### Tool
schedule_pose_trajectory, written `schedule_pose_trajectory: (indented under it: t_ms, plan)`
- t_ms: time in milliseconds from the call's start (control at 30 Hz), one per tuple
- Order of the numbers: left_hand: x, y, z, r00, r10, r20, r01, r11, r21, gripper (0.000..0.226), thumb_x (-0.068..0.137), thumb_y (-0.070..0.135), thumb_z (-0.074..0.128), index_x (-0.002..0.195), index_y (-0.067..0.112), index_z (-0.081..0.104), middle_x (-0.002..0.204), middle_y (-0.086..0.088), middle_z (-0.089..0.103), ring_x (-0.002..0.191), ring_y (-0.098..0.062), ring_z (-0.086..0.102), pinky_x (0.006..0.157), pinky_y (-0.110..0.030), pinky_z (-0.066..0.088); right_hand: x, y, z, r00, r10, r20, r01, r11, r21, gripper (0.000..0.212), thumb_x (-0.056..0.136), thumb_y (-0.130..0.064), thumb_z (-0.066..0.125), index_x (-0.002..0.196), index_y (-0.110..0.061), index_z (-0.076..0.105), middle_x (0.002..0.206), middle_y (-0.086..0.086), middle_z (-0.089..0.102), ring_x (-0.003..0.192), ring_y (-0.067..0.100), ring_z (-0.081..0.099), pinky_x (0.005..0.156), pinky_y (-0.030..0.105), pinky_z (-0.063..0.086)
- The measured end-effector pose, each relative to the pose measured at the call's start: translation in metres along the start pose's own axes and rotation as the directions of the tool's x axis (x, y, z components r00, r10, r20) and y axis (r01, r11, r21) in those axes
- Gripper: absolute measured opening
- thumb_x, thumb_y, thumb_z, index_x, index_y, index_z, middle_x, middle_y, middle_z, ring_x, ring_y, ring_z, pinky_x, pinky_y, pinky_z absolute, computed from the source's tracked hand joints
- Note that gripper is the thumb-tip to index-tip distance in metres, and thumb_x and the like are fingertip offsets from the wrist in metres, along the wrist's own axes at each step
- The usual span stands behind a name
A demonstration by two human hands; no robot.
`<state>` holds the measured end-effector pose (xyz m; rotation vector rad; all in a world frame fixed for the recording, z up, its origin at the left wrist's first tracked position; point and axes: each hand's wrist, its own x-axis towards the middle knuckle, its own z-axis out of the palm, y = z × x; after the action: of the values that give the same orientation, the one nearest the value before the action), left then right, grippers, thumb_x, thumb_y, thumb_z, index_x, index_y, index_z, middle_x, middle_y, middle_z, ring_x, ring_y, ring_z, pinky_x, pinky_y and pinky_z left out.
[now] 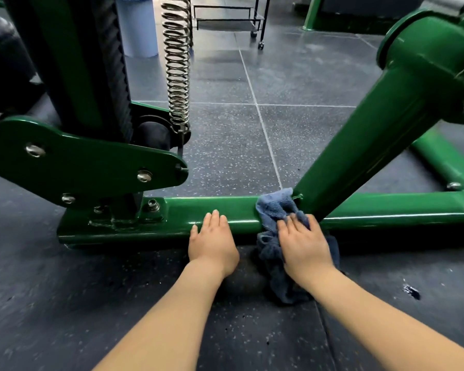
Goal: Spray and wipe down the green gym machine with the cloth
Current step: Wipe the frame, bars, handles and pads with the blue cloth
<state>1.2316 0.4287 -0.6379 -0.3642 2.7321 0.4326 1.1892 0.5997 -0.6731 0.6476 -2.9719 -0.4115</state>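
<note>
Floor-level green bar point(225, 210) runs left–right — right hand point(304, 246) presses cloth point(275, 207).

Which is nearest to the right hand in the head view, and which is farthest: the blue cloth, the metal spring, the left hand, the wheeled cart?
1. Blue cloth, under the right hand.
2. Left hand, beside it on the base bar.
3. Metal spring, up to the left.
4. Wheeled cart, far behind.

Open floor point(225, 145) lies beyond the low green base bar point(225, 210), between the bolted pivot plate point(86, 159) with its hanging spring point(178, 65) on the left and the slanted green tube point(373, 129) rising on the right. A wheeled rack point(231, 14) stands farther back.
</note>
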Motion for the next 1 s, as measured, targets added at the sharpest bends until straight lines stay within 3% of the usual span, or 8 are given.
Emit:
schedule_pose_trajectory:
  t_ms: [67,133,200,300,400,667,833,1000]
  plan:
    - [-0.001,-0.002,-0.001,1.0,0.005,0.006,-0.005,1.0,0.006,0.068,0.094,0.01,0.033,0.155,0.012,0.002,0.162,-0.001,-0.008,0.149,-0.015,-0.008,0.122,-0.041,0.004,0.004,-0.016,-0.016,0.995,0.069,0.073,-0.068,0.998,-0.005,0.072,0.039,-0.023,0.083,0.105,0.0,0.068,0.097,0.017,0.07,0.101,0.03,0.065,0.095,0.045,0.033]
    - [-0.001,-0.007,-0.001,1.0,-0.008,0.01,0.007,1.0,0.005,0.068,0.094,0.011,0.034,0.155,0.012,0.002,0.162,-0.001,-0.009,0.149,-0.015,-0.008,0.121,-0.041,0.003,0.009,-0.033,-0.033,0.991,0.065,0.113,-0.066,0.998,0.009,0.059,0.068,-0.026,0.07,0.122,-0.007,0.057,0.114,0.011,0.064,0.116,0.028,0.052,0.1,0.043,0.03]
    - [0.0,-0.014,0.0,0.999,-0.034,-0.002,0.034,0.999,0.01,0.068,0.094,0.013,0.034,0.155,0.012,0.004,0.162,-0.001,-0.008,0.149,-0.015,-0.007,0.121,-0.041,0.004,0.016,-0.049,-0.039,0.991,-0.078,0.113,0.069,0.995,0.075,0.049,0.086,-0.018,0.053,0.133,-0.008,0.043,0.133,0.012,0.052,0.13,0.028,0.039,0.107,0.043,0.024]
    - [0.0,-0.028,0.0,0.994,-0.101,-0.029,0.101,0.995,0.001,0.063,0.097,0.017,0.029,0.155,0.012,0.004,0.162,-0.001,-0.007,0.149,-0.014,-0.006,0.121,-0.04,0.006,0.023,-0.083,-0.046,0.951,-0.279,0.134,0.25,0.948,0.197,0.067,0.092,-0.019,0.05,0.15,-0.007,0.018,0.158,0.016,0.017,0.148,0.025,0.008,0.116,0.044,0.008]
    - [-0.002,-0.042,0.001,0.985,-0.166,-0.043,0.167,0.986,0.023,0.063,0.099,0.021,0.031,0.154,0.012,0.002,0.162,-0.001,-0.01,0.149,-0.014,-0.007,0.121,-0.039,0.008,0.031,-0.094,-0.045,0.896,-0.418,0.151,0.38,0.897,0.226,0.077,0.093,-0.029,0.047,0.153,-0.009,0.003,0.161,0.014,-0.004,0.149,0.024,-0.008,0.118,0.043,-0.002]
    - [-0.015,-0.064,0.002,0.987,-0.157,-0.027,0.158,0.986,0.046,0.067,0.097,0.017,0.031,0.154,0.01,-0.003,0.161,-0.002,-0.015,0.148,-0.014,-0.011,0.121,-0.04,0.007,0.081,-0.098,-0.059,0.888,-0.283,0.362,0.245,0.958,0.149,0.106,0.081,-0.036,0.066,0.152,-0.007,-0.008,0.16,0.017,-0.005,0.148,0.034,-0.003,0.118,0.052,0.009]
    - [-0.013,-0.069,0.0,0.984,-0.158,-0.088,0.161,0.986,0.035,0.063,0.098,0.021,0.031,0.154,0.011,0.004,0.162,-0.002,-0.004,0.149,-0.012,-0.001,0.12,-0.036,0.011,0.07,-0.119,-0.057,0.871,-0.467,0.154,0.433,0.877,0.209,0.091,0.086,-0.029,0.06,0.153,-0.01,0.002,0.161,0.012,-0.001,0.148,0.03,0.0,0.117,0.047,0.007]
    - [-0.018,-0.069,0.001,0.957,-0.209,-0.199,0.225,0.973,0.056,0.051,0.095,0.019,0.037,0.145,0.012,0.033,0.152,-0.004,0.027,0.138,-0.019,0.032,0.112,-0.031,0.029,0.042,-0.134,-0.052,0.845,-0.535,-0.029,0.506,0.78,0.367,0.063,0.097,-0.023,0.042,0.153,-0.014,0.015,0.162,0.008,0.006,0.149,0.025,0.002,0.117,0.042,0.004]
